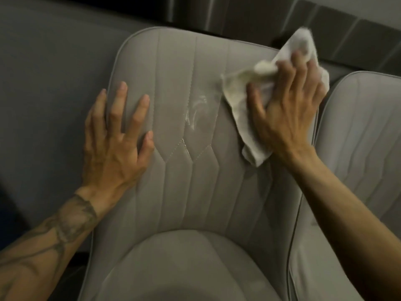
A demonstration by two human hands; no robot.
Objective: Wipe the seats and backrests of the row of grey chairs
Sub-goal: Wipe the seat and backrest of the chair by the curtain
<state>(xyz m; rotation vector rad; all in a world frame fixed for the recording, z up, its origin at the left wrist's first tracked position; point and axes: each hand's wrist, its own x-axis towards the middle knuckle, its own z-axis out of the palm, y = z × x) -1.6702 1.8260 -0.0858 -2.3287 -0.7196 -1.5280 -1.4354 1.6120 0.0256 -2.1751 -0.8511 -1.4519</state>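
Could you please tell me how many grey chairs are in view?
2: the centre chair, facing the camera, and the right chair, cut off by the frame edge. Others may lie out of view.

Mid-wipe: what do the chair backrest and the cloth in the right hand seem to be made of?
The backrest: probably grey faux leather or coated fabric, smooth, faintly glossy; stitched seams, and the wet streak sits on the surface. The cloth: white, soft, thin, crumpling into folds; likely cotton rag or disposable wipe, blur leaves it open.
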